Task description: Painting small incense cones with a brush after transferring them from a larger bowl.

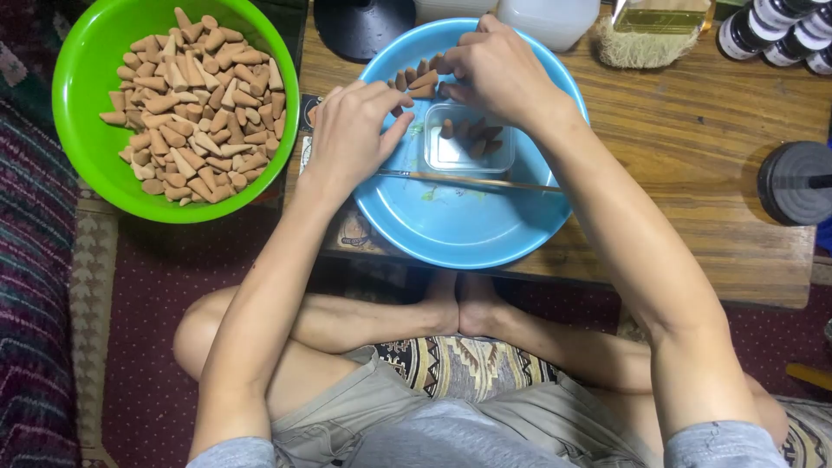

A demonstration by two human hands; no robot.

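Crossed legs and bare feet sit nearest, just below the near rim of the blue bowl [451,230], which overhangs the near edge of the wooden worktop [693,147]. Over the bowl's far left part, the left hand [351,134] has its fingers [381,102] pinched together on a small brown cone [400,81]. Over the far rim, the right hand [498,69] has its fingers closed around more cones at the row lined up against the bowl's far wall. Inside the bowl, right of centre, sits a small clear tub [468,147] holding a few dark cones, and a thin stick [468,180] lies across the bowl just on its near side. Bare blue floor is open in the bowl's near half. Left of the bowl, its rim almost touching, stands a green bowl [82,78] heaped with pale cones. Right of the blue bowl the worktop lies open up to a dark round lid [797,182] at its right edge.
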